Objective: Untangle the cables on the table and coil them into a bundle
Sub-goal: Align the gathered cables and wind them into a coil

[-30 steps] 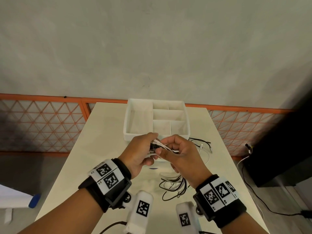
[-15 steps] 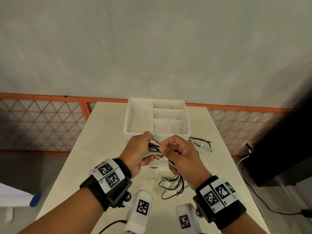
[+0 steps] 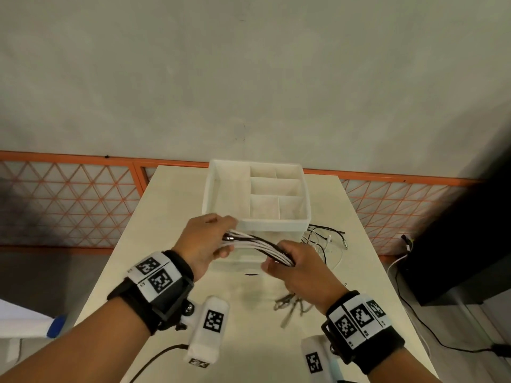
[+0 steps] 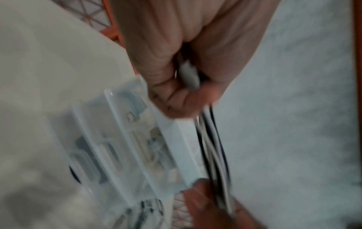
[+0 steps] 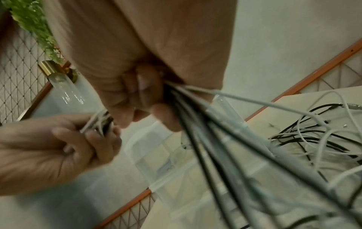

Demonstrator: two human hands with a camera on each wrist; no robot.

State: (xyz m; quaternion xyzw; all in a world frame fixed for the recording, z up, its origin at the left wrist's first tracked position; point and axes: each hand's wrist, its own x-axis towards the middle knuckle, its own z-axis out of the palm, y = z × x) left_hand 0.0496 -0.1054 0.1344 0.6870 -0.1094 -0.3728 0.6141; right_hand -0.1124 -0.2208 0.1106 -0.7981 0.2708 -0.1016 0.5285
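Head view shows the cables (image 3: pixel 258 246), black and white, pulled into one straight bunch in the air above the table (image 3: pixel 171 205). The left hand (image 3: pixel 206 241) has its fingers curled tight round one end. The right hand (image 3: pixel 300 268) is wrapped round the other end, probably to line them up for coiling. More loose cables (image 3: pixel 323 239) lie beside the white box (image 3: pixel 255 225).

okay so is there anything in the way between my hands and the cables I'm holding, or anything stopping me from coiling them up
Nothing visible blocks them. Your left hand and right hand both already grip the held cables, stretched between them above the table. The loose cables still trail beside the white organizer box and might snag.
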